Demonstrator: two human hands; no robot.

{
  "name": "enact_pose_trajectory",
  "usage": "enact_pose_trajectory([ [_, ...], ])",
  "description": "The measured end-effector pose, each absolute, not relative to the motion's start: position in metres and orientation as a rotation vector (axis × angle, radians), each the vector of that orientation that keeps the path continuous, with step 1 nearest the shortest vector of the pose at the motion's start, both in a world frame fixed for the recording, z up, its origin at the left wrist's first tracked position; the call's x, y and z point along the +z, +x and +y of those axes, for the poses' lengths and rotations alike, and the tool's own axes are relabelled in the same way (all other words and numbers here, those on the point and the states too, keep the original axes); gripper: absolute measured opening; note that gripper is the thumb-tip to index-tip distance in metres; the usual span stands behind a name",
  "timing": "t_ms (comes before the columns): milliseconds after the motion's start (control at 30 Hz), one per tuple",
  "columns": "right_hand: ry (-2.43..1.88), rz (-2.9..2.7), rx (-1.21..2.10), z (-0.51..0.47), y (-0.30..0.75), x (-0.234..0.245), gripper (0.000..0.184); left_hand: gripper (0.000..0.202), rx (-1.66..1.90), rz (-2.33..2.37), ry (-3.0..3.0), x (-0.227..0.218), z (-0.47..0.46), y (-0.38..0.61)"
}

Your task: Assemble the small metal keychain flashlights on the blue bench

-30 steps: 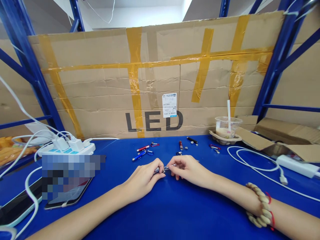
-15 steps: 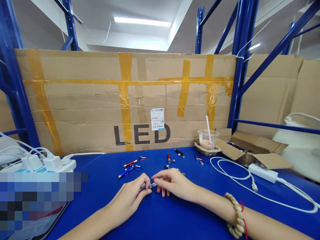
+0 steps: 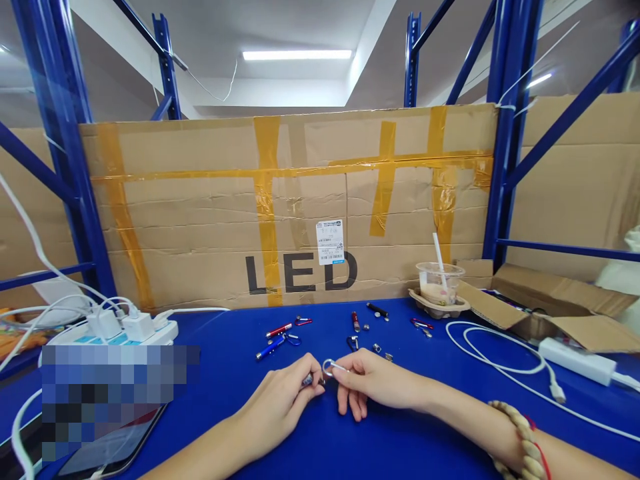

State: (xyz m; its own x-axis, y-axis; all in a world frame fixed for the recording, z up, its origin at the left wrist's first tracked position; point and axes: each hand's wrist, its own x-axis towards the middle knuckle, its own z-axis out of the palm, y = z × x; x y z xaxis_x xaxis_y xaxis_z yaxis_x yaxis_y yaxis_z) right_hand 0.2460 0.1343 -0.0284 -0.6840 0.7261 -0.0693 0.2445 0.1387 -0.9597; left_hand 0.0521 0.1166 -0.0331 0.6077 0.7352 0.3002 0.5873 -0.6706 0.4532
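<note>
Both hands rest on the blue table (image 3: 350, 447) near its middle. My left hand (image 3: 287, 397) is closed round a small silver keychain flashlight (image 3: 308, 381), of which only the end shows. My right hand (image 3: 365, 380) pinches the silver ring clip (image 3: 330, 366) at that flashlight's tip; its other fingers hang loosely down. Just beyond the hands lie a red mini flashlight (image 3: 279, 330), a blue mini flashlight (image 3: 271, 347) with a clip, a dark red one (image 3: 355, 321) and a black one (image 3: 376, 309), plus loose clips and small round cells.
A taped cardboard sheet marked LED (image 3: 300, 213) stands at the table's back. A power strip (image 3: 120, 331) with chargers and a phone (image 3: 107, 450) lie left. A plastic drink cup (image 3: 440, 283), white cable (image 3: 505, 363), adapter (image 3: 575, 357) and open carton (image 3: 545, 307) sit right. Blue rack posts flank the table.
The view has tilted up and shifted. My right hand has drawn the silver ring clip up and apart from the flashlight end that my left hand still grips.
</note>
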Motion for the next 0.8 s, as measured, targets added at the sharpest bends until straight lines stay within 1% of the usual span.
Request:
enact_pose_trajectory([
  [167,-0.983,-1.951,1.447,0.1361,0.2442,-0.0321,0.045,0.01,0.66,1.084,2.527,-0.0326,0.1167,0.0528],
  [367,-1.0,-1.791,1.561,0.1363,0.2442,-0.0319,0.039,0.01,0.652,1.077,2.515,-0.0332,0.1185,0.0529],
  [633,-1.057,-1.666,1.603,0.1321,0.243,-0.0242,0.014,0.009,0.642,1.093,2.524,-0.033,0.1175,0.0522],
  [667,-1.044,-1.649,1.607,0.132,0.2429,-0.0246,0.013,0.009,0.638,1.094,2.518,-0.0322,0.1169,0.0525],
  [800,-1.023,-1.65,1.584,0.1312,0.2431,-0.0289,0.027,0.009,0.638,1.085,2.511,-0.0295,0.1157,0.0534],
])
